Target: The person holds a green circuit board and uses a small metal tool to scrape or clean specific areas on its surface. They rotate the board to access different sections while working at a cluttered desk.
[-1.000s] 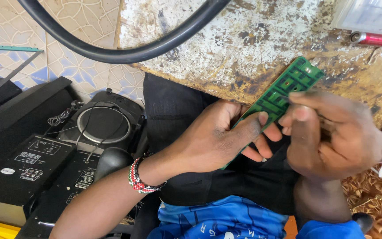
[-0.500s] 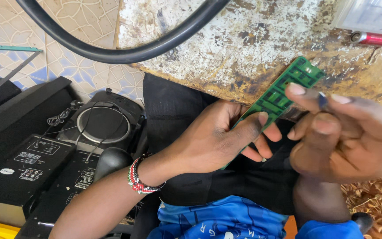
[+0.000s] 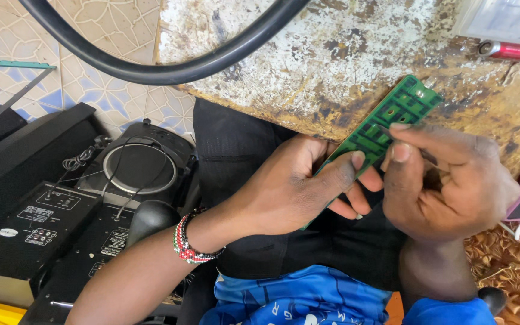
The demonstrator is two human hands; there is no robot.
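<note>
Carefully: keep left hand point(image 3: 296, 192) clamped under green circuit board point(image 3: 386, 123), thumb on top, board tilted up between both hands at edge of worn surface point(image 3: 344, 66). Press with right hand point(image 3: 446, 180) fingertips closed on board face, gently, avoiding bending.
</note>
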